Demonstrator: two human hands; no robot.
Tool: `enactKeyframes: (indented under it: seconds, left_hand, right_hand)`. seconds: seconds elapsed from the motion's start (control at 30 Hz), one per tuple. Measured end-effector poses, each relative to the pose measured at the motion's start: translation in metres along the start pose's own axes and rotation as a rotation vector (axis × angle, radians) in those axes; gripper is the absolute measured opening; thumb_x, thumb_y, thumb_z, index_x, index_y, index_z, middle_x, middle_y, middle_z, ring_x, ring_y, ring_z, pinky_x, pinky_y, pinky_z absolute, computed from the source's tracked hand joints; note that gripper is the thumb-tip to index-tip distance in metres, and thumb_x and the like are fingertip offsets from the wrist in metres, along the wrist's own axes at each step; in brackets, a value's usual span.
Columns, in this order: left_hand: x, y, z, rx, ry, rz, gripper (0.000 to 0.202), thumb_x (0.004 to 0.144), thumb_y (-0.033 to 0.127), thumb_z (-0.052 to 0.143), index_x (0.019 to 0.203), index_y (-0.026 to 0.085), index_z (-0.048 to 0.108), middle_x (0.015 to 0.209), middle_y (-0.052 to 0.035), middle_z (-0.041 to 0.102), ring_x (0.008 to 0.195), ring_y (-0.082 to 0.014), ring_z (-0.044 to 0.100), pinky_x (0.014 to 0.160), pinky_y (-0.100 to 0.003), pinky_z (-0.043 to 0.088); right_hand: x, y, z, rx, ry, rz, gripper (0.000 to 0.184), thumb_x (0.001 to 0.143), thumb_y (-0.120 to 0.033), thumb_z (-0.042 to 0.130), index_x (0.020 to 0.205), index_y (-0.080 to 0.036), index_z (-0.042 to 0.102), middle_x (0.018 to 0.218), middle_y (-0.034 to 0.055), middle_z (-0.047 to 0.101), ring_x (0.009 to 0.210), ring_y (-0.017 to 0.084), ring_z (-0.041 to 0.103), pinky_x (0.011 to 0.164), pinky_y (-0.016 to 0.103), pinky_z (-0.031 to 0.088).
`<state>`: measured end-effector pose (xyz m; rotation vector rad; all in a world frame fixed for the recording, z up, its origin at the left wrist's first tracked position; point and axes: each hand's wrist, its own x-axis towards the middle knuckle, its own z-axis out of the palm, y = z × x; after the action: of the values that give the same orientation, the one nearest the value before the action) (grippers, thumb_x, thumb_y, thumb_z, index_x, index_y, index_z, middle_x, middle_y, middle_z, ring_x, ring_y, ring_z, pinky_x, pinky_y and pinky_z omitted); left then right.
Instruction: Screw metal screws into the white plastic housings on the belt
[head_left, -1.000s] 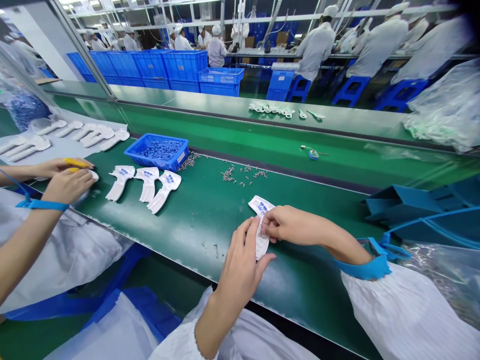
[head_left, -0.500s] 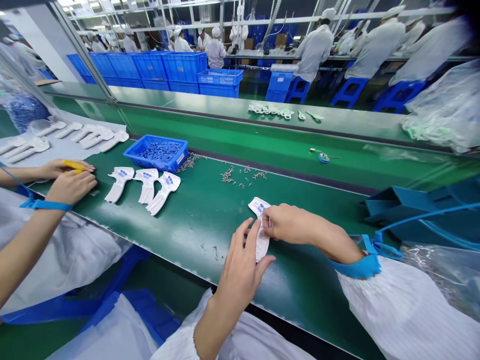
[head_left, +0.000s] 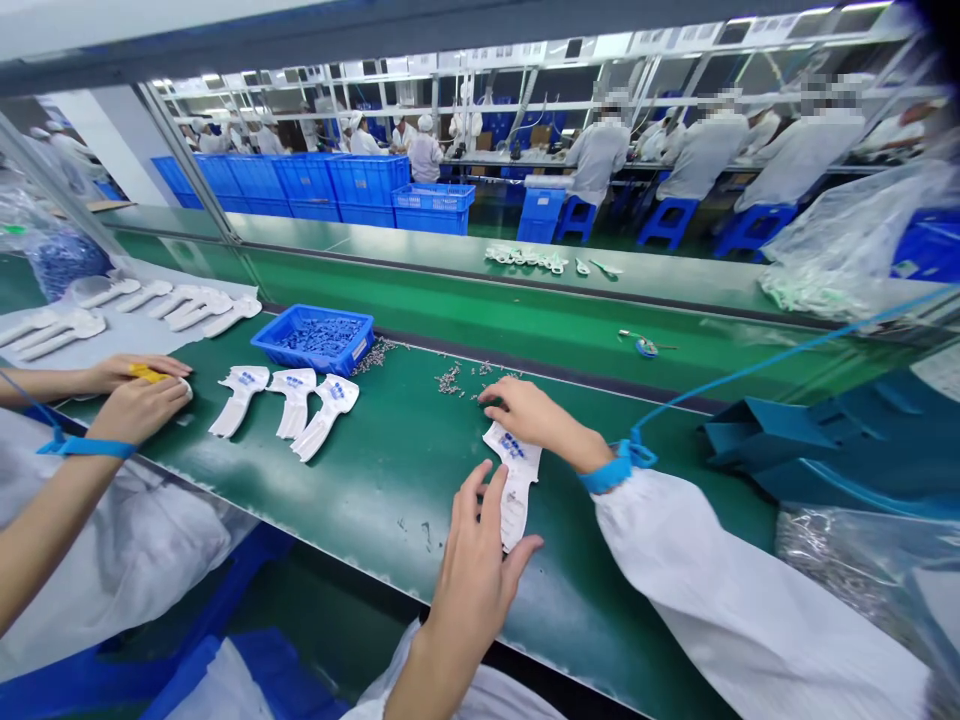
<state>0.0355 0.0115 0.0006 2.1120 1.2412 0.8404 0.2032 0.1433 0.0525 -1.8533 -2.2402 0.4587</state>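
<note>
The person is working at a long green belt (head_left: 570, 600) with both bare hands on a white card (head_left: 513, 480) that has blue marks on its wide end. The card is lying on the belt, right in front of the person. The left hand (head_left: 478, 565) is sitting just below the card and is opened wide. Its fingers (head_left: 472, 500) are spreading up beside the card's thin tail, but I cannot tell if they are pinching it. The right hand (head_left: 534, 418) is reaching over the card's wide end. It is half open with its fingers curling a little, and it is not holding anything that I can see. Small metal bits (head_left: 450, 378) are lying just past the card, close to the right fingers. Left of the card, three more white cards (head_left: 294, 415) are lying in a row. Past them, a blue tray (head_left: 330, 368) is sitting on the belt, full of small blue parts. Far left of the card, a co-worker's hands (head_left: 142, 400) are holding a yellow thing (head_left: 148, 373). A blue cuff (head_left: 606, 475) is hugging the right wrist, and a blue cord (head_left: 750, 365) is running away from it. Right of the card, a teal bin (head_left: 795, 440) is sitting by the belt, and a clear plastic bag (head_left: 855, 240) is hanging beyond it. Far behind the card, blue crates (head_left: 360, 180) are stacked up, and workers (head_left: 596, 160) in white are sitting at another belt.
</note>
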Motion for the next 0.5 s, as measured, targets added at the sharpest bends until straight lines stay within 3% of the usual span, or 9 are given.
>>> enactKeyframes:
  seconds: [0.13,0.27,0.4,0.5]
  left_hand:
    - [-0.001,-0.001,-0.001,0.002,0.007,0.016,0.073,0.09,0.03,0.067,0.149,0.032,0.025,0.149,-0.0139,0.039,0.136,-0.0312,0.045,0.102,-0.049,0.052]
    - [-0.001,0.0,-0.001,0.019,0.008,0.035,0.075,0.088,0.034,0.068,0.15,0.029,0.025,0.149,-0.0154,0.039,0.136,-0.0326,0.045,0.101,-0.051,0.051]
    - [-0.001,0.002,-0.003,0.01,0.062,0.085,0.073,0.088,0.034,0.069,0.148,0.024,0.028,0.144,-0.0174,0.044,0.131,-0.0315,0.049,0.099,-0.048,0.053]
    - [-0.003,0.002,-0.005,-0.024,0.185,0.179,0.062,0.093,0.025,0.063,0.146,0.023,0.032,0.136,-0.0151,0.051,0.126,-0.0262,0.052,0.1,-0.043,0.051]
  right_hand:
    - [0.022,-0.011,0.018,-0.012,0.059,0.045,0.016,0.091,-0.02,0.059,0.104,-0.017,0.068,0.11,0.0119,0.07,0.103,0.025,0.064,0.082,0.03,0.044]
    - [0.019,-0.009,0.014,0.01,0.075,0.051,0.022,0.087,-0.009,0.054,0.104,-0.015,0.066,0.099,0.0117,0.073,0.099,0.025,0.066,0.079,0.03,0.044]
    - [-0.018,-0.002,-0.004,0.128,0.043,0.023,0.029,0.087,-0.009,0.051,0.113,-0.017,0.059,0.093,0.0055,0.073,0.087,0.019,0.068,0.073,0.026,0.047]
    - [-0.06,-0.004,-0.016,0.519,-0.075,-0.005,0.02,0.091,-0.023,0.054,0.11,-0.022,0.058,0.095,0.003,0.072,0.082,0.017,0.068,0.069,0.025,0.051]
